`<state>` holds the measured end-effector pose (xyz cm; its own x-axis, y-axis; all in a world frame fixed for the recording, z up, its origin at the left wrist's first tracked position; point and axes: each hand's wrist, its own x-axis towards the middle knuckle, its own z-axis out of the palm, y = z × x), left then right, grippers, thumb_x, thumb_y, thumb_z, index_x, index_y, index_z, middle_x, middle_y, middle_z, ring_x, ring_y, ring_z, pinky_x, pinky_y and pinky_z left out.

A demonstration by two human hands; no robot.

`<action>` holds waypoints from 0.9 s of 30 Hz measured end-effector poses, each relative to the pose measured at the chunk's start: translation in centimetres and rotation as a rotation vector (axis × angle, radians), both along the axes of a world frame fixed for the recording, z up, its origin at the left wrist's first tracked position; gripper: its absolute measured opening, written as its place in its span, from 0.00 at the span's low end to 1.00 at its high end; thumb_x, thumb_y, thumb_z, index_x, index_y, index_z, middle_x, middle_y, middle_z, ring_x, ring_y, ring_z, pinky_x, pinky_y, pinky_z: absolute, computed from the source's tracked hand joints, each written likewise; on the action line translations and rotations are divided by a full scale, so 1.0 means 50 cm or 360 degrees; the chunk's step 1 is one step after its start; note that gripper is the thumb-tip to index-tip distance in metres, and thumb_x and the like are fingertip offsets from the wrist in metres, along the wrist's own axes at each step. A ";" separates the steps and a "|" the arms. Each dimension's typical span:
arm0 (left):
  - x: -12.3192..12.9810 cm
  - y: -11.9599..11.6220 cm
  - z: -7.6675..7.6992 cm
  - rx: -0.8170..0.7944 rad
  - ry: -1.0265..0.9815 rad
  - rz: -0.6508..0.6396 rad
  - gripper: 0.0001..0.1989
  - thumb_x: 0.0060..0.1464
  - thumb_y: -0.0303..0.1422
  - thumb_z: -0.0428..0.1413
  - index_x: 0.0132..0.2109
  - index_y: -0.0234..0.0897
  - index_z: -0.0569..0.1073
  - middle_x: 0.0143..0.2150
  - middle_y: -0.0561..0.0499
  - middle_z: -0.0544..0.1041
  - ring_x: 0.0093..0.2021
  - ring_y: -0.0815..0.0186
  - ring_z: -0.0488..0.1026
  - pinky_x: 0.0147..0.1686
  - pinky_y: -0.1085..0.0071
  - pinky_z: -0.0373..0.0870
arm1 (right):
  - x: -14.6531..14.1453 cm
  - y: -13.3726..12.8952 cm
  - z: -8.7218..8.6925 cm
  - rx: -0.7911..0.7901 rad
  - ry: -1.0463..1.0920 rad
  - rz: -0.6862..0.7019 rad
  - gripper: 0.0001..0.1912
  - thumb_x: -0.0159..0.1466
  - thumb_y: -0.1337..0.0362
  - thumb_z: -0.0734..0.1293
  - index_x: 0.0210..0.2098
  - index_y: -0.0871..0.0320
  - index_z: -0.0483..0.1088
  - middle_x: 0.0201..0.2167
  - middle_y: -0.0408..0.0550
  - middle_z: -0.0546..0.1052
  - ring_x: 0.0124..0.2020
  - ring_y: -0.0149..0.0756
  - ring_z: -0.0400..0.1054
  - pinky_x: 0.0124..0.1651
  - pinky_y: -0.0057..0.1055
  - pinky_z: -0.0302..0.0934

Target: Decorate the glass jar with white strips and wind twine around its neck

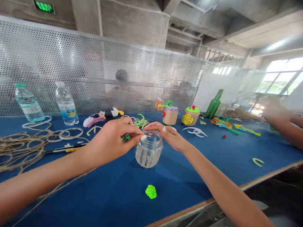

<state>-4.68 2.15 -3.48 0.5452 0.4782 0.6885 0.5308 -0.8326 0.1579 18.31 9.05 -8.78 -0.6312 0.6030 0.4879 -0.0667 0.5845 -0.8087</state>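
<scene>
A clear glass jar [149, 154] with whitish vertical strips around its side stands upright on the blue table. At its left rim, the thumb and forefinger of my left hand [118, 137] are pinched together; whether something thin lies between them is too small to tell. My right hand [171, 137] curls over the far and right part of the rim, fingers bent against the glass. A bright green fuzzy ball [151, 191] lies on the table in front of the jar.
Tangled twine [21, 145] and a box cutter [66, 148] lie left. Behind stand two water bottles [67, 105], two decorated jars [170, 116] and a green bottle [215, 104]. A perforated screen [142, 66] backs the table. Another person's arm [286, 126] is at right.
</scene>
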 end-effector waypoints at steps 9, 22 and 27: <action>0.017 0.002 -0.048 0.0454 0.0058 -0.0177 0.08 0.59 0.24 0.54 0.42 0.33 0.78 0.30 0.53 0.66 0.25 0.75 0.63 0.25 0.79 0.61 | 0.020 -0.007 0.021 -0.0107 -0.0047 0.0011 0.16 0.66 0.52 0.62 0.47 0.52 0.71 0.54 0.49 0.67 0.59 0.39 0.59 0.62 0.43 0.52; 0.015 0.031 -0.072 0.0585 0.0237 -0.0015 0.10 0.60 0.27 0.52 0.45 0.39 0.77 0.31 0.53 0.66 0.22 0.74 0.61 0.21 0.77 0.59 | 0.035 -0.015 0.040 0.0260 -0.0208 -0.0008 0.11 0.62 0.56 0.67 0.38 0.56 0.76 0.51 0.52 0.68 0.58 0.42 0.60 0.61 0.46 0.54; 0.019 0.024 -0.075 0.0638 0.0222 0.0048 0.10 0.60 0.27 0.52 0.44 0.36 0.77 0.30 0.53 0.66 0.22 0.74 0.61 0.21 0.76 0.61 | 0.025 -0.027 0.040 0.0420 -0.0288 -0.0126 0.05 0.60 0.62 0.69 0.35 0.56 0.75 0.49 0.50 0.69 0.55 0.40 0.63 0.61 0.46 0.54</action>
<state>-3.72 3.35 -7.24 0.6363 0.2047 0.7438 0.5492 -0.7974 -0.2503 19.54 7.68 -6.78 -0.6783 0.5210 0.5181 0.1181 0.7732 -0.6230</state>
